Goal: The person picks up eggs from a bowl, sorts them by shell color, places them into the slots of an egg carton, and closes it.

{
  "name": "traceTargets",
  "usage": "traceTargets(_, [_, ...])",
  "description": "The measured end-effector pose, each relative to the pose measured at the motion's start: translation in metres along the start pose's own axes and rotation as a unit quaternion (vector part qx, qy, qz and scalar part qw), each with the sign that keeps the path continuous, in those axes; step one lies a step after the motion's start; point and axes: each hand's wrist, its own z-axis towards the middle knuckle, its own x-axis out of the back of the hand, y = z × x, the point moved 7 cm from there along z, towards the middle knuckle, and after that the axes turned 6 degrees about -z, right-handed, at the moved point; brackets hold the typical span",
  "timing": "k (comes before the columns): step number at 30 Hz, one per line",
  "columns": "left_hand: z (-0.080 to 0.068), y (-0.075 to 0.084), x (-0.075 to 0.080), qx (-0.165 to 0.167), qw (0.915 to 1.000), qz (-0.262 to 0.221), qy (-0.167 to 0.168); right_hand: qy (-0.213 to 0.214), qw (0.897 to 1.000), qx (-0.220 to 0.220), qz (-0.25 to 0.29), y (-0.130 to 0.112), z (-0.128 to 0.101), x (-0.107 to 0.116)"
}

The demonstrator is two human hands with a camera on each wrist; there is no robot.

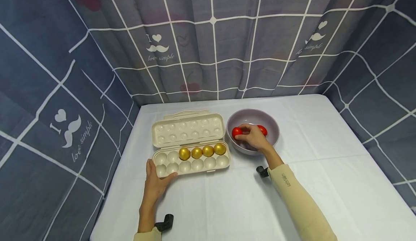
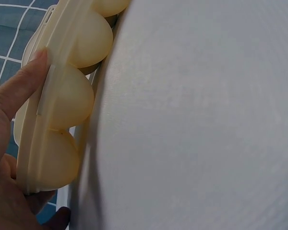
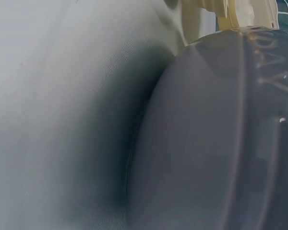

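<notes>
A cream plastic egg carton [image 1: 191, 149] lies with its lid folded back, several gold eggs [image 1: 196, 153] in its back row of cups. My left hand [image 1: 155, 183] holds the carton's near left corner, thumb on the front edge and fingers at the left end. In the left wrist view the thumb presses the carton's side [image 2: 38, 91]. Inside the mauve bowl [image 1: 276, 132], my right hand [image 1: 255, 137] pinches a red egg [image 1: 237, 132]. A second red egg [image 1: 261, 130] is partly hidden behind that hand. The right wrist view shows the bowl's outer wall [image 3: 197, 129], not the hand.
A white cloth covers the table [image 1: 227, 205]. Grey-blue gridded curtains [image 1: 195, 53] hang behind and on both sides. A black wrist camera [image 1: 167, 223] is on the left wrist and another black camera [image 1: 261, 171] on the right.
</notes>
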Motion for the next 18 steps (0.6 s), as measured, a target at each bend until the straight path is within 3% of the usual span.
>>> traceTargets(18, [0.0015,-0.0023,-0.0009,-0.01,0.9999,-0.012,0.001,0.036,0.993,0.049,0.098,-0.0046,-0.0062,0.0052])
